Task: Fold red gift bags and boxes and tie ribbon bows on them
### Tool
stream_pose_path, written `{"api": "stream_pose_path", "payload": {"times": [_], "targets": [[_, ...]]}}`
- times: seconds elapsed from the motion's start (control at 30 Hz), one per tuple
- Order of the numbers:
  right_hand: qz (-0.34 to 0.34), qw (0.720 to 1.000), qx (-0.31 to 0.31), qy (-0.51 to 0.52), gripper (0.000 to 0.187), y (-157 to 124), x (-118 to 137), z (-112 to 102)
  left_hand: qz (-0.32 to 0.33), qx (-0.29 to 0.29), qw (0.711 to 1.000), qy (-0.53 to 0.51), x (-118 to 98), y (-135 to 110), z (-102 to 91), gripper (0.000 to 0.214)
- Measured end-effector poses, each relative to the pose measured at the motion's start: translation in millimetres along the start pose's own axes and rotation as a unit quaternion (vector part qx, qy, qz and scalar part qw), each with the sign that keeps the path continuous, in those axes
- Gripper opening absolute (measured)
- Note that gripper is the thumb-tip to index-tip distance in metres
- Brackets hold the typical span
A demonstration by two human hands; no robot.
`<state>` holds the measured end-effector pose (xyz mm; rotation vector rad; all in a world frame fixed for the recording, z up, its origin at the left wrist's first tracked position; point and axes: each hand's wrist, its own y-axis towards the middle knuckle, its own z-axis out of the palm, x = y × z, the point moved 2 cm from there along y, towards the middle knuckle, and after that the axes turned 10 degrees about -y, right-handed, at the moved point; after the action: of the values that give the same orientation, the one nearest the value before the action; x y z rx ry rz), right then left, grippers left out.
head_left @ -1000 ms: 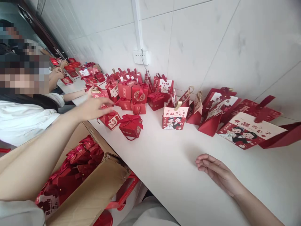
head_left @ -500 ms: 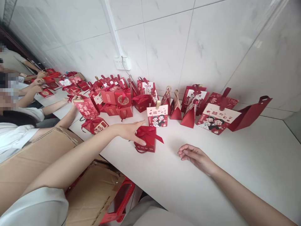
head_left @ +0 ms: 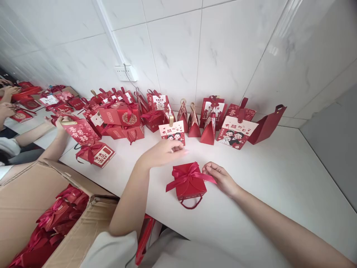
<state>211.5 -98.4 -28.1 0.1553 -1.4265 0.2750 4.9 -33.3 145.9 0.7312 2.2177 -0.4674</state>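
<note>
A red gift box [head_left: 187, 188] with a shiny ribbon bow [head_left: 191, 174] and a cord handle stands on the table in front of me. My left hand [head_left: 163, 153] hovers just beyond its far left corner, fingers loosely bent and apart, holding nothing. Close by the box's right side, my right hand [head_left: 221, 179] has its fingers curled together beside one ribbon tail. Whether they grip that tail I cannot make out. Behind my left hand a card-topped gift box [head_left: 170, 130] with a cartoon couple stands upright, partly covered by the fingers.
More red gift boxes [head_left: 121, 115] line the tiled wall. A carton [head_left: 80, 227] of ribboned boxes sits at the lower left. A co-worker's hand [head_left: 60, 123] holds a patterned red box [head_left: 79, 131] at the left. The white table [head_left: 279, 178] reaches to the right.
My left hand has let go of the red gift box and lifted away. The box now stands nearer my right hand, its bow and handle turned toward me. The view has swung right.
</note>
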Motion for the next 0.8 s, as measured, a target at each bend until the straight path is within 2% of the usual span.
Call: {"api": "stream_pose_path", "payload": {"times": [0.13,0.17,0.23,0.3,0.37,0.43,0.57,0.8], "targets": [[0.016,0.993,0.049,-0.11,0.032,12.7,23.0,-8.2,-0.058,-0.095,0.992,-0.066,27.9,-35.9,27.2,0.035],[0.027,0.986,0.064,-0.149,0.033,16.6,32.6,-10.5,-0.07,-0.099,0.989,-0.081,34.5,-40.9,33.2,0.035],[0.003,0.968,0.071,-0.242,0.034,24.1,55.5,-13.3,-0.081,-0.098,0.986,-0.108,45.9,-46.5,44.3,0.032],[-0.034,0.946,0.065,-0.316,0.036,30.0,77.1,-11.9,-0.072,-0.087,0.986,-0.124,53.6,-48.3,53.4,0.029],[-0.056,0.933,0.078,-0.348,0.04,34.4,91.8,-6.3,-0.051,-0.07,0.987,-0.132,56.9,-48.1,59.9,0.027],[-0.069,0.919,0.101,-0.374,0.044,37.8,98.6,0.0,-0.034,-0.075,0.987,-0.138,57.2,-47.1,63.6,0.027],[-0.056,0.896,0.12,-0.424,0.048,39.0,99.4,2.8,-0.039,-0.13,0.98,-0.145,54.2,-43.9,67.1,0.025],[-0.042,0.873,0.17,-0.454,0.034,25.4,107.0,-4.5,-0.034,-0.121,0.978,-0.165,49.6,-39.1,71.9,0.031]]}}
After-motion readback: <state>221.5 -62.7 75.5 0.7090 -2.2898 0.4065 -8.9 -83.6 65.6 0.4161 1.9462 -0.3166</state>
